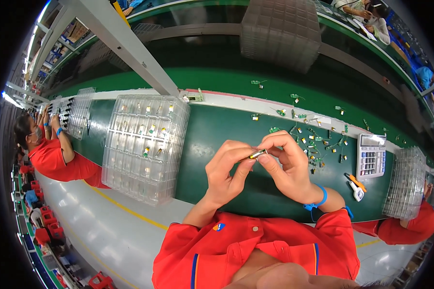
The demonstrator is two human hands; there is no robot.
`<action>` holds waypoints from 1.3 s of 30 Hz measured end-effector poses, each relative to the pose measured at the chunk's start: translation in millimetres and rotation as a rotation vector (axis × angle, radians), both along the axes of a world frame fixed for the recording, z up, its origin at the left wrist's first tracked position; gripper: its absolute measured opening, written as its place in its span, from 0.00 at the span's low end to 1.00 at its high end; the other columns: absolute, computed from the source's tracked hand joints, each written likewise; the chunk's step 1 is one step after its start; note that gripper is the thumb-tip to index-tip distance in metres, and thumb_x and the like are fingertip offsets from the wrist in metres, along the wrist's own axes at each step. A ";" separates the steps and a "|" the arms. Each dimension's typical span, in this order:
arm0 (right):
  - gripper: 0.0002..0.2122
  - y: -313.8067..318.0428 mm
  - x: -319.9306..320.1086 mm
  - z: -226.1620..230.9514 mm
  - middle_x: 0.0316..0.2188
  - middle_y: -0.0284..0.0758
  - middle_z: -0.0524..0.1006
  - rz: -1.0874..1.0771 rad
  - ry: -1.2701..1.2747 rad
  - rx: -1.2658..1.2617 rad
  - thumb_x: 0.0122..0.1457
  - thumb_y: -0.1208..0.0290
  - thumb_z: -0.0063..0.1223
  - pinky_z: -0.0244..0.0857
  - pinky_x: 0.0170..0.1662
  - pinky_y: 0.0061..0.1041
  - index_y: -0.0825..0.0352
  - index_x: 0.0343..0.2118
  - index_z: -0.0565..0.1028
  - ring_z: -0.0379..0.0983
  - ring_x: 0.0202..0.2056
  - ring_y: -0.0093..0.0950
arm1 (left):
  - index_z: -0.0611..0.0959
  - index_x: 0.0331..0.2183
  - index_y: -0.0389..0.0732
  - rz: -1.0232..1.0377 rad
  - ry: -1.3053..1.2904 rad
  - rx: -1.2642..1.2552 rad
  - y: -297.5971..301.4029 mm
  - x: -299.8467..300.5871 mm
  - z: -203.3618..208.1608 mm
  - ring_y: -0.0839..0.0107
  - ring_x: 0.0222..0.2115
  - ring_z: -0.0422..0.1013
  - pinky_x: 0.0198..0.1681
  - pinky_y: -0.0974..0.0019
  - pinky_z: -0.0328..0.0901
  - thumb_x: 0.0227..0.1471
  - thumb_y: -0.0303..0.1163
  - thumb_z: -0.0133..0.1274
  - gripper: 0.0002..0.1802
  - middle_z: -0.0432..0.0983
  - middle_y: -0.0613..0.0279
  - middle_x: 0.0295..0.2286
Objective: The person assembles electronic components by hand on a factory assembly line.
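My left hand [228,167] and my right hand [288,166] meet in front of my chest, above the green worktop [200,144]. Between their fingertips is a small slim electronic part [258,153] with a pale edge and a yellow strip. Both thumbs and forefingers pinch it, hiding much of its shape. Beyond and to the right of my right hand, several small green circuit boards [313,144] with thin wires and silver-and-yellow pieces lie scattered. A blue band [321,196] circles my right wrist.
A stack of clear compartment trays [144,144], some cells holding small parts, stands left. On the right are a calculator [371,161], an orange-handled tool [357,182], a white tool [358,193] and more trays [405,183]. A white rail [255,103] runs behind; a co-worker [58,149] sits left.
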State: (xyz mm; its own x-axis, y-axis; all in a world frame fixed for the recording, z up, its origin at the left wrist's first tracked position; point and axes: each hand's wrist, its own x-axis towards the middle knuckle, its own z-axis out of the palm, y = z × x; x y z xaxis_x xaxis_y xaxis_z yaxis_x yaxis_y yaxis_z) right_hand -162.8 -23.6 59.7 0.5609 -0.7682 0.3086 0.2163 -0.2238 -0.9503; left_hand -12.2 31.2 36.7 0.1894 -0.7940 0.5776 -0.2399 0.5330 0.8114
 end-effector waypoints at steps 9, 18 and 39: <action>0.07 -5.1 -2.7 3.5 0.32 0.38 0.72 -0.193 0.178 -0.477 0.55 0.78 0.56 0.67 0.42 0.28 0.70 0.35 0.70 0.70 0.37 0.31 | 0.73 0.33 0.32 -0.296 0.422 0.241 0.6 -6.8 8.0 0.78 0.18 0.65 0.16 0.77 0.59 0.59 0.27 0.46 0.07 0.68 0.57 0.30; 0.06 -2.2 -1.3 7.3 0.30 0.37 0.73 -0.274 0.196 -0.555 0.53 0.78 0.56 0.63 0.38 0.29 0.69 0.32 0.70 0.70 0.34 0.34 | 0.71 0.32 0.33 -0.349 0.566 0.236 1.7 -13.3 5.9 0.82 0.16 0.59 0.14 0.78 0.54 0.60 0.28 0.46 0.07 0.64 0.60 0.30; 0.07 -11.6 0.6 -2.4 0.37 0.34 0.69 0.024 0.056 0.150 0.61 0.75 0.49 0.64 0.50 0.27 0.70 0.39 0.67 0.69 0.42 0.24 | 0.79 0.27 0.33 0.025 -0.096 0.197 4.0 14.4 12.8 0.79 0.21 0.68 0.19 0.77 0.61 0.49 0.20 0.57 0.02 0.72 0.61 0.25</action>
